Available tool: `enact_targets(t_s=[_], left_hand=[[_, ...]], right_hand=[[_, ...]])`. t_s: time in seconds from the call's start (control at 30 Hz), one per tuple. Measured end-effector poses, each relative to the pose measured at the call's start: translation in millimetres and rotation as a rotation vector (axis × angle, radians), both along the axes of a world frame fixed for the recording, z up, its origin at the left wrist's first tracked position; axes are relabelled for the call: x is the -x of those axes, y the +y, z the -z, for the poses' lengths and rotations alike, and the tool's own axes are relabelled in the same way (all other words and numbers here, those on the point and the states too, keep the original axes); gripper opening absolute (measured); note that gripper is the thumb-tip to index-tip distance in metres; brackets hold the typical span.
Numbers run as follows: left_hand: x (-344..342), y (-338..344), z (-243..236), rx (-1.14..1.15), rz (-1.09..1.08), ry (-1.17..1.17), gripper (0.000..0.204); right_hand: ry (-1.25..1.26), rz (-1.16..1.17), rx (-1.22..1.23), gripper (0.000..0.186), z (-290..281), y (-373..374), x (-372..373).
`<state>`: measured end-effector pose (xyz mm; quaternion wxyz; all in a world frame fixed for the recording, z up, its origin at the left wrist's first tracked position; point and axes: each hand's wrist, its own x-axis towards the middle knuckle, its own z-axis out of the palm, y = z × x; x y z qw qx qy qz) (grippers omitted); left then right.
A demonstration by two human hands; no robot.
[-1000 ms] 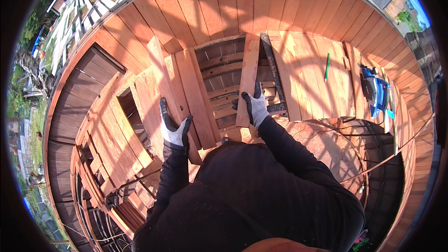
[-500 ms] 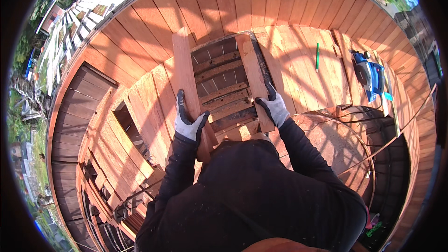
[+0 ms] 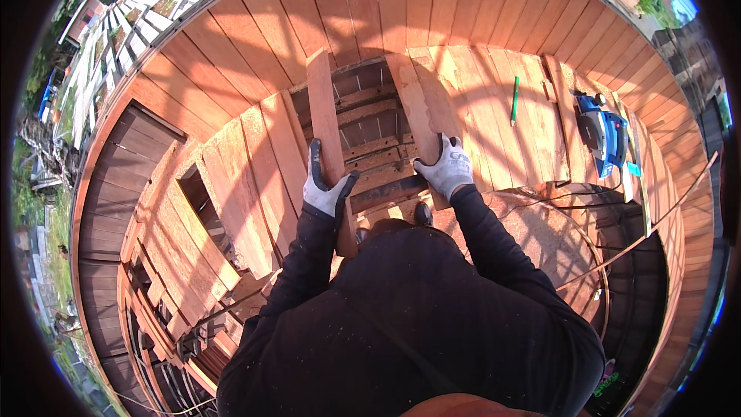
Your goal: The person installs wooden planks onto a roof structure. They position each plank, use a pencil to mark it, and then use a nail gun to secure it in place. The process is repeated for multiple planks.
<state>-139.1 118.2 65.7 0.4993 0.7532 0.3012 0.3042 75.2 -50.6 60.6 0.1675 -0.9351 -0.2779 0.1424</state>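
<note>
My left hand [image 3: 329,185], in a grey-white work glove with dark fingers, grips the near part of a long reddish wooden plank [image 3: 324,120]. That plank lies lengthwise away from me across the left side of a floor opening, with a dark gap on its left. A second plank [image 3: 411,100] lies on the opening's right side, close along the laid boards. My right hand [image 3: 448,168], gloved alike, is closed round its near end. Between the planks, crossbeams [image 3: 374,113] show in the opening. My feet are partly visible below.
Laid floorboards [image 3: 255,162] flank the opening, with another narrow gap [image 3: 202,205] at left. A green pencil-like stick [image 3: 515,100] and a blue power tool [image 3: 603,135] rest on the right boards. A curved wall of upright planks [image 3: 386,0] surrounds everything. A sunken round floor [image 3: 525,235] lies right.
The right plank has shifted right, covering the dark strip beside the laid boards. The left plank has moved right, away from the left boards, uncovering a gap. Both hands keep their grip.
</note>
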Motion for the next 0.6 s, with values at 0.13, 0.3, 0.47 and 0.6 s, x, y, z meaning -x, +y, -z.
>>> enact_targets(t_s=[0.13, 0.3, 0.47, 0.6], left_hand=[[3.8, -2.8, 4.1, 0.049, -0.025, -0.03, 0.092], [10.4, -0.9, 12.0, -0.034, -0.092, 0.014, 0.092], [10.3, -2.7, 12.8, 0.021, -0.126, 0.002, 0.091], [8.2, -2.9, 16.4, 0.039, -0.14, 0.005, 0.091]], right_hand=[[-0.033, -0.065, 0.147, 0.094, -12.0, 12.2, -8.3], [-0.134, -0.097, 0.224, 0.082, -1.7, 16.6, -7.9], [-0.112, -0.132, 0.183, 0.068, -0.7, 15.8, -1.6], [-0.214, -0.211, 0.228, 0.064, -4.0, 17.3, -2.9]])
